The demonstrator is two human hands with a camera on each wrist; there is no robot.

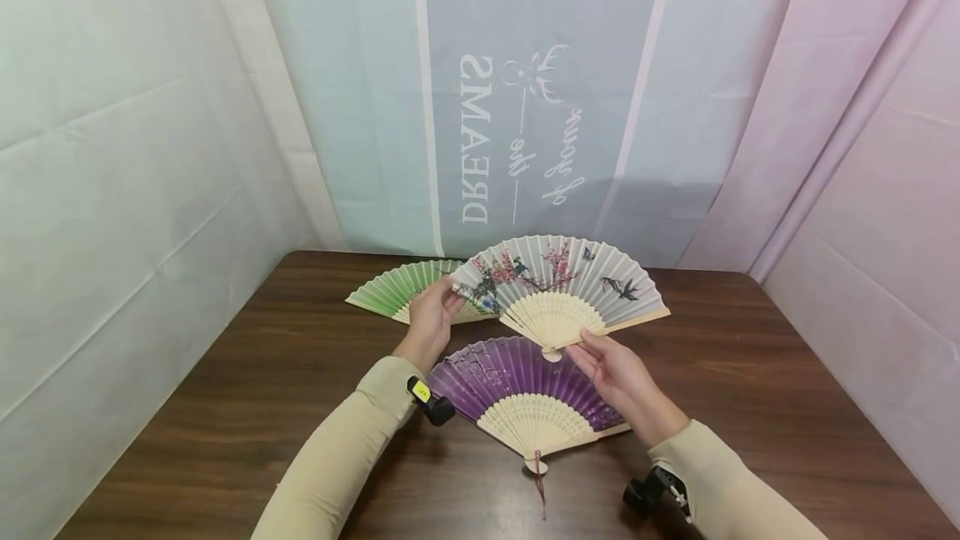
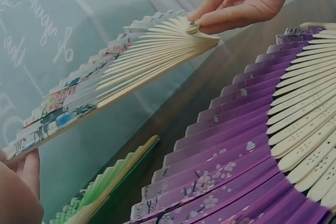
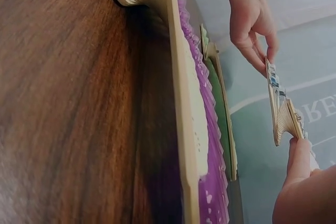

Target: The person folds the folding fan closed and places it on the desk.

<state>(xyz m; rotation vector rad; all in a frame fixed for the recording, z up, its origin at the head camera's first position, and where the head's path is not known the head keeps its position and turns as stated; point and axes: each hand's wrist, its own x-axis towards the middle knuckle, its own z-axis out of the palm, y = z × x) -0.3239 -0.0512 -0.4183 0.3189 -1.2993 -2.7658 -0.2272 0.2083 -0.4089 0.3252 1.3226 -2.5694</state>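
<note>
Spread wide above the table, a white folding fan (image 1: pixel 558 273) with pink blossoms and a swallow is held between both hands. My left hand (image 1: pixel 432 319) pinches the end of its left outer rib. Near the pivot, my right hand (image 1: pixel 618 373) grips the lower right rib between thumb and fingers. Below it an open purple folding fan (image 1: pixel 495 382) lies on the table, its upper edge partly covered in the head view. Behind the left hand lies an open green folding fan (image 1: pixel 397 286), its right part hidden by the white fan.
The dark wooden table (image 1: pixel 262 407) bears the purple and green fans. A reddish tassel (image 1: pixel 540 494) hangs from the purple fan's pivot toward the front. A pale blue cloth backdrop (image 1: pixel 375 107) with lettering rises behind the table, and white cloth walls (image 1: pixel 112 190) flank it.
</note>
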